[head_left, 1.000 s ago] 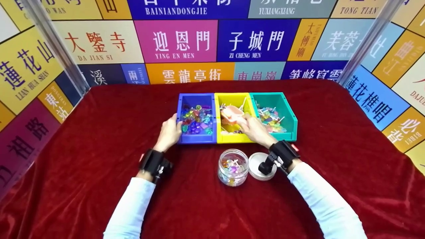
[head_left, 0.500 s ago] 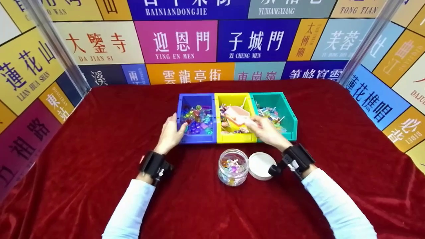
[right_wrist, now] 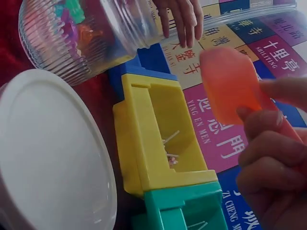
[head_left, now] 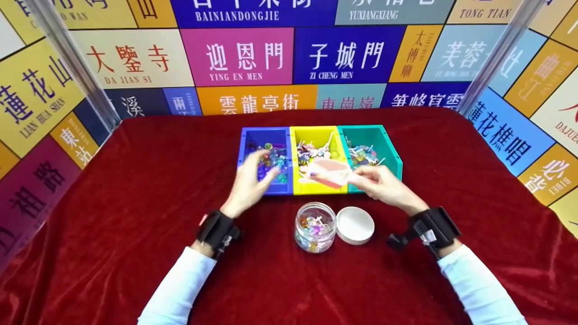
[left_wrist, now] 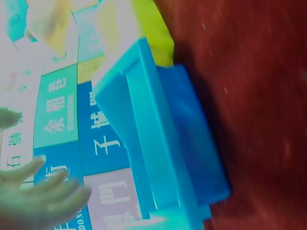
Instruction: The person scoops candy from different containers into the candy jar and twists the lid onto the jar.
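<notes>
My right hand (head_left: pixel 384 184) pinches the handle of a pink scoop (head_left: pixel 333 170), which hovers over the front of the yellow bin (head_left: pixel 319 188). In the right wrist view the scoop (right_wrist: pixel 228 86) shows its outer back, with fingers and thumb curled round the handle. That bin holds lollipops on white sticks. Over the blue bin (head_left: pixel 266 188) my left hand (head_left: pixel 248 185) hangs with fingers spread, holding nothing. Bright translucent pieces lie in the blue bin. A clear jar (head_left: pixel 315 243), partly filled with colourful candies, stands without its lid in front of the yellow bin.
The round white lid (head_left: pixel 356 225) lies right beside the jar. Joined to the yellow bin on the right is a green bin (head_left: pixel 393 174) with more lollipops. A red cloth (head_left: pixel 135 203) covers the table, and printed panels (head_left: pixel 239 56) rise behind it.
My left hand has let go of the blue bin's side and moved right, over the bin. My right hand has drawn the scoop up and toward the front right, out of the yellow bin.
</notes>
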{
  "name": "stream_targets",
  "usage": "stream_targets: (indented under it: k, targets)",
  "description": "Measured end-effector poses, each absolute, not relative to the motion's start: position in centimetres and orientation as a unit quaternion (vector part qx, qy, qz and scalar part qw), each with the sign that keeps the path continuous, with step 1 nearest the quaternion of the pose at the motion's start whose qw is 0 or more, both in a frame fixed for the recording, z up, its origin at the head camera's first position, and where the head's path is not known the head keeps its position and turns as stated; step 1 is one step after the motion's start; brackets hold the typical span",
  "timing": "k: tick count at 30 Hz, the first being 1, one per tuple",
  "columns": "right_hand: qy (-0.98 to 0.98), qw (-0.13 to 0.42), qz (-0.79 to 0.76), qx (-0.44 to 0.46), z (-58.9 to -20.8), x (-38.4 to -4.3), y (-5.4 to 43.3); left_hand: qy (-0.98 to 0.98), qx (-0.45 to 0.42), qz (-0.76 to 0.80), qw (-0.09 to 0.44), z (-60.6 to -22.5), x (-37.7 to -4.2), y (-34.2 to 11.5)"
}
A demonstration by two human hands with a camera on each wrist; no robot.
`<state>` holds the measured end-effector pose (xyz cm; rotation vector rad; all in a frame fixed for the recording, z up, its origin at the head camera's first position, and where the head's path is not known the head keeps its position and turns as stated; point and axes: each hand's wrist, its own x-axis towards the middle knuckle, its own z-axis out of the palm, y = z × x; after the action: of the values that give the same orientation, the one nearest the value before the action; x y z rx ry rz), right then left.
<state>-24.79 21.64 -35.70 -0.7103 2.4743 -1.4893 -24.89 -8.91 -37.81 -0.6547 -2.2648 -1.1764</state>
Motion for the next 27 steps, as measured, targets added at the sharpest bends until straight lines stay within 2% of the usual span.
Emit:
stream_targets:
  k: [6, 9, 13, 17, 27]
  targets:
    - [0.821, 0.104, -0.469, -0.308, -35.4, -23.8, 22.6, -0.836, -0.332, -0.437, 0.012, -37.7, -23.8, -7.9]
    - [0.819, 0.107, -0.447, -0.343, -34.8, -23.2, 22.7, -0.828, -0.375, -0.412, -0.065, -37.8, -23.4, -7.2]
    - [0.821, 0.13, -0.421, -0.363, -33.7, -22.3, 22.3, -0.813, -0.422, -0.385, -0.109, -38.0, -23.0, -6.3]
    - [0.819, 0.151, -0.415, -0.366, -33.2, -22.0, 22.3, -0.816, -0.43, -0.364, -0.132, -38.3, -22.7, -5.8]
    - [0.86, 0.053, -0.299, -0.41, -33.3, -22.0, 23.2, -0.839, -0.414, -0.321, -0.146, -39.0, -22.5, -5.5]
